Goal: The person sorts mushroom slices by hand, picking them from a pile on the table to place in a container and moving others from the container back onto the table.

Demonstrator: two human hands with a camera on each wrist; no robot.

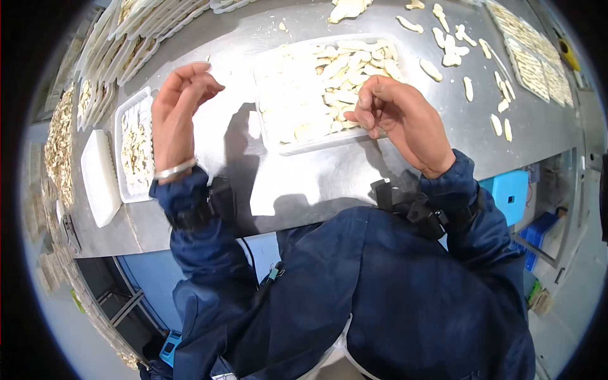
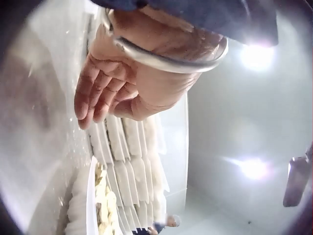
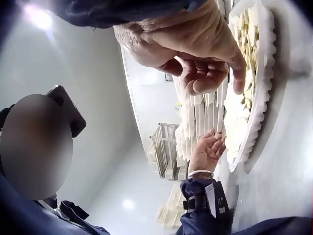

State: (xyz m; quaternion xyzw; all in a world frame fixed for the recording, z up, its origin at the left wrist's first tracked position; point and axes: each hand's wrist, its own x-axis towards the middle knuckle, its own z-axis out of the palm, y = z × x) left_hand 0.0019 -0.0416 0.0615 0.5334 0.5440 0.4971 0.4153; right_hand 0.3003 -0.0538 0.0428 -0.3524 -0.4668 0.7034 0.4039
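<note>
— One white tray point(image 1: 304, 149) of pale pieces point(image 1: 345, 66) is sitting on the worktop point(image 1: 468, 123)!
— Yes, the left hand point(image 1: 180, 120) is hovering left of it, the right hand point(image 1: 405, 123) over its near right side, both loosely bent, holding nothing!

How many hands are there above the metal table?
2: the left hand, to the left of the large tray, and the right hand, over that tray's near right part.

Light-blue stool point(image 1: 512, 195); dark-blue basket point(image 1: 538, 230) near it.
</note>
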